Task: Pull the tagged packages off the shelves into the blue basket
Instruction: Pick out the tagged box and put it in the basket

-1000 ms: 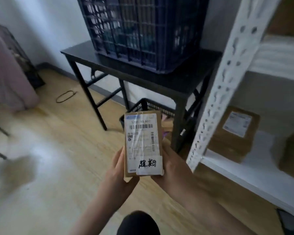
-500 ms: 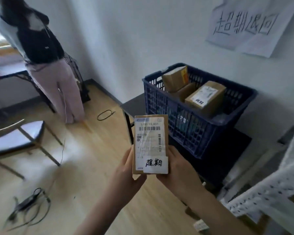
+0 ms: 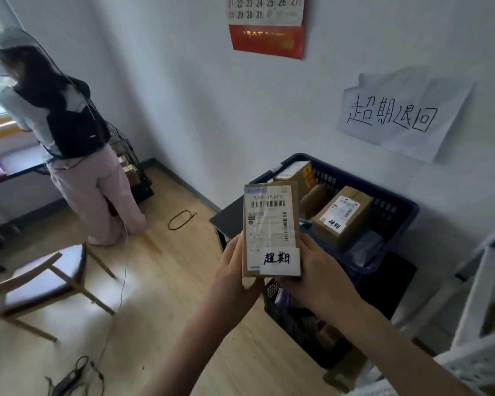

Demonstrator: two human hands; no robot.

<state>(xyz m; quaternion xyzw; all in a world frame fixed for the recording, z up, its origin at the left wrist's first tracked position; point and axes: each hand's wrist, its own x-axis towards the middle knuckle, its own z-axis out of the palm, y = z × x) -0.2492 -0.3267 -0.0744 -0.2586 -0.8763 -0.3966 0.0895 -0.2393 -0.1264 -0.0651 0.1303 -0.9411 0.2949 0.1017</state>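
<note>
I hold a flat brown package (image 3: pixel 270 224) upright in both hands; it carries a shipping label and a white handwritten tag at its lower edge. My left hand (image 3: pixel 235 270) grips its left side and my right hand (image 3: pixel 316 270) grips its right side from behind. Just behind and to the right stands the blue basket (image 3: pixel 395 212) on a black table (image 3: pixel 229 218). Inside it lie several cardboard boxes, one tagged box (image 3: pixel 342 214) nearest the front and another box (image 3: pixel 296 174) at the back.
A person (image 3: pixel 69 138) stands at the left by a window. A wooden chair (image 3: pixel 37 284) sits on the floor at left, cables (image 3: pixel 182 220) lie on the wood floor. A black crate (image 3: pixel 297 318) sits under the table. White shelving (image 3: pixel 486 324) fills the right edge.
My view swung up and left from the shelves and table legs to the basket's top. Both hands kept the package and carried it closer to the basket.
</note>
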